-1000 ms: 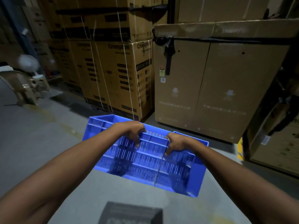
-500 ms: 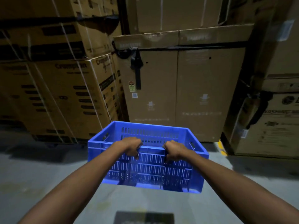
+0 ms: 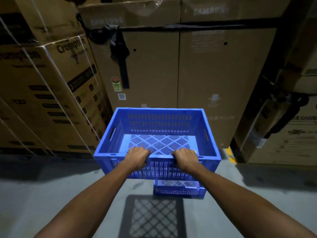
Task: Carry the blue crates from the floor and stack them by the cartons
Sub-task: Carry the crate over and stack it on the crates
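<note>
At frame centre, the left hand [image 3: 137, 158] and right hand [image 3: 186, 159] curl tight over the near rim of a blue crate [image 3: 159, 134], carried level above a second crate [image 3: 179, 188] on the floor [image 3: 51, 194]. Next, judged, comes lowering it squarely onto that crate, before the cartons [image 3: 171, 66]. Half a second earlier it tilted and the lower crate was unseen.

The scene is dimly lit from above. A lattice shadow [image 3: 154, 219] is cast at six o'clock on the grey concrete floor [image 3: 51, 194]. Edges are bowed and softly blurred.
</note>
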